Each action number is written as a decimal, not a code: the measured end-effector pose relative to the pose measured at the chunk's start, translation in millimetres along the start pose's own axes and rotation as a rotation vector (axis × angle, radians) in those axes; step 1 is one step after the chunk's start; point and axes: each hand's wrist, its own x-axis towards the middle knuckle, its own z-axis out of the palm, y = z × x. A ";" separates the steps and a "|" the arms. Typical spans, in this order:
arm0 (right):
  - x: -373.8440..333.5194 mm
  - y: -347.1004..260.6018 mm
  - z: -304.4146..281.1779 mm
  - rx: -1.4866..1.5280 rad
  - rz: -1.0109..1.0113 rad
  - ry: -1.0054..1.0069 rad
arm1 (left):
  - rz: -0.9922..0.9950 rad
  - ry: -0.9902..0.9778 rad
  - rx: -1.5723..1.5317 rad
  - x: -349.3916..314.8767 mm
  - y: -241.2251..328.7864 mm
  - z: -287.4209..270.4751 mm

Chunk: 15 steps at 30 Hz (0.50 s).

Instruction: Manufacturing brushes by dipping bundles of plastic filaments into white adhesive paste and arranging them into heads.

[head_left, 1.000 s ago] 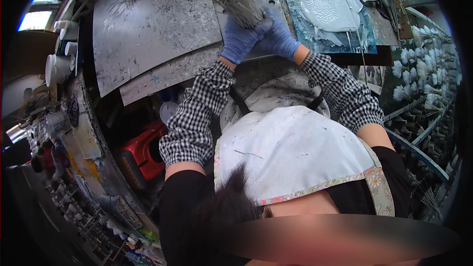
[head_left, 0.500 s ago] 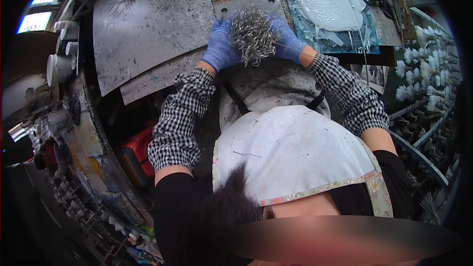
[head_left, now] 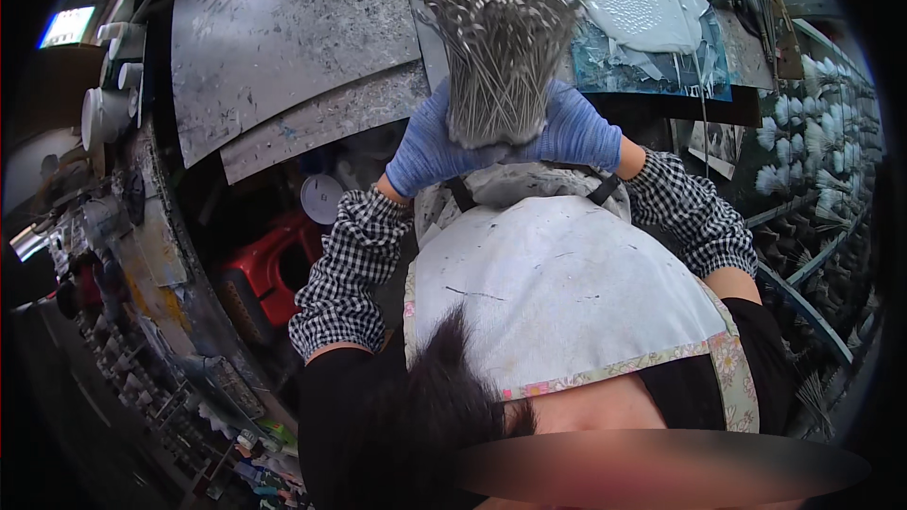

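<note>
Where the wire bundle (head_left: 498, 85) is held, head view: between the left hand (head_left: 425, 146) and the right hand (head_left: 578, 132), across the near edge of the desk (head_left: 743, 49), looped ends fanned away from the white apron (head_left: 567, 274), narrower end drawn together near it.
Left hand: gloved in blue and closed around the bundle's left side; its fingertips are hidden.
Right hand: closed against the opposite side, likewise gloved, so that the load is apparently shared.
Reason for the grip: loose wires would probably splay if squeezed from one side only; pressure is seemingly applied low, where the strands are packed closest, and the loops are left uncrushed.
Base of the bundle: whether it is supported from beneath cannot be told.
Grey metal sheet (head_left: 293, 28): laid flat to the left, perhaps as a hard-wearing surface.
White paste (head_left: 647, 5): spread on a blue sheet (head_left: 605, 76) to the right, presumably so that the desk is shielded.
</note>
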 end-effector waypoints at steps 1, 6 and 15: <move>-12.8 11.0 -5.2 -0.197 0.079 0.038 | -0.198 0.062 -0.343 -13.3 -3.9 12.3; -23.3 40.7 -9.5 0.336 0.537 0.113 | -0.680 0.251 -0.886 -34.4 -18.8 57.0; -29.7 48.0 3.9 0.226 0.442 0.325 | -0.873 0.283 -1.000 -29.9 0.1 58.0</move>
